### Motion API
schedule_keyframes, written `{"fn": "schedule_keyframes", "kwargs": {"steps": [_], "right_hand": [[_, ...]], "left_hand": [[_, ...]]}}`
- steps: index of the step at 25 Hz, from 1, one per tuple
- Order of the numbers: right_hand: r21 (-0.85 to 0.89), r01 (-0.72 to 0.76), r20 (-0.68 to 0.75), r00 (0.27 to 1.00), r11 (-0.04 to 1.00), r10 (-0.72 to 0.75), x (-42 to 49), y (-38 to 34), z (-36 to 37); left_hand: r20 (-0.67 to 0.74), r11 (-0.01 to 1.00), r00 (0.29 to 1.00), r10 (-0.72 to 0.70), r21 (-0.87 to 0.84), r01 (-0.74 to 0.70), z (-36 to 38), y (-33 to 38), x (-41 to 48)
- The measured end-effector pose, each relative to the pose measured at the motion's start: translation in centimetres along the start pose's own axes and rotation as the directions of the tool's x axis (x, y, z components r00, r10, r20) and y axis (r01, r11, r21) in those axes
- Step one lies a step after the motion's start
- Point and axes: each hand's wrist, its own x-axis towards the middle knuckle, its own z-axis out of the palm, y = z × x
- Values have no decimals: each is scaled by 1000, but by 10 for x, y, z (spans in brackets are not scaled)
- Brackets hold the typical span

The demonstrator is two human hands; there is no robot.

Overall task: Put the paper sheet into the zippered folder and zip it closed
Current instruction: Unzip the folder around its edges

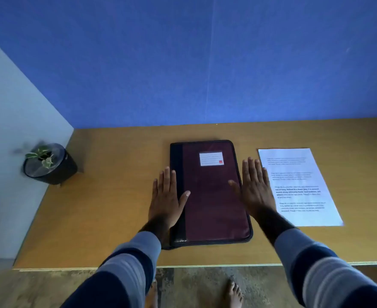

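One table (pixel 116 196): one potted plant (pixel 47 163), two hands, one zippered folder (pixel 212 196), one paper sheet (pixel 300 187).
At the folder's 9 o'clock, well apart, the potted plant; over its left edge the left hand (pixel 166 196), flat, fingers straight and close together, holding nothing; the zippered folder closed, label up; over its right edge the right hand (pixel 255 192), fingers likewise straight; at 3 o'clock, just beside, the paper sheet.
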Motion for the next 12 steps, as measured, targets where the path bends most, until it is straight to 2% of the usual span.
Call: {"fn": "schedule_keyframes", "kwargs": {"steps": [12], "right_hand": [[-21, 59, 189, 981, 998, -54, -38, 18, 42]], "left_hand": [[95, 1000, 995, -15, 5, 14, 43, 13, -26]]}}
